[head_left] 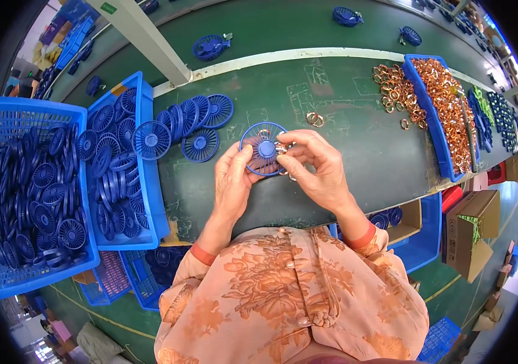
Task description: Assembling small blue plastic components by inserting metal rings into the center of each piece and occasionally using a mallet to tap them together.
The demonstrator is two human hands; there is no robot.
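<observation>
A round blue fan grille (265, 150), with thin spokes and a solid hub, is held up over the green work surface in front of me. My left hand (233, 184) is closed on its left edge, thumb on the near face. At its right edge, my right hand (319, 171) is closed with thumb and fingers bent around shiny copper-coloured rings (281, 147); how many, and whether they touch the grille, I cannot tell. Two or so loose rings (314, 119) lie beyond my right hand. Several matching grilles (200, 145) rest on the table to the left, some overlapping in a row.
At the left, a blue basket (40, 108) and a blue tray (160, 212) are full of grilles. A blue bin (431, 115) of copper rings stands at the right, with more rings spilled beside it. Fan parts (208, 47) lie on the green belt beyond the white rail (259, 62).
</observation>
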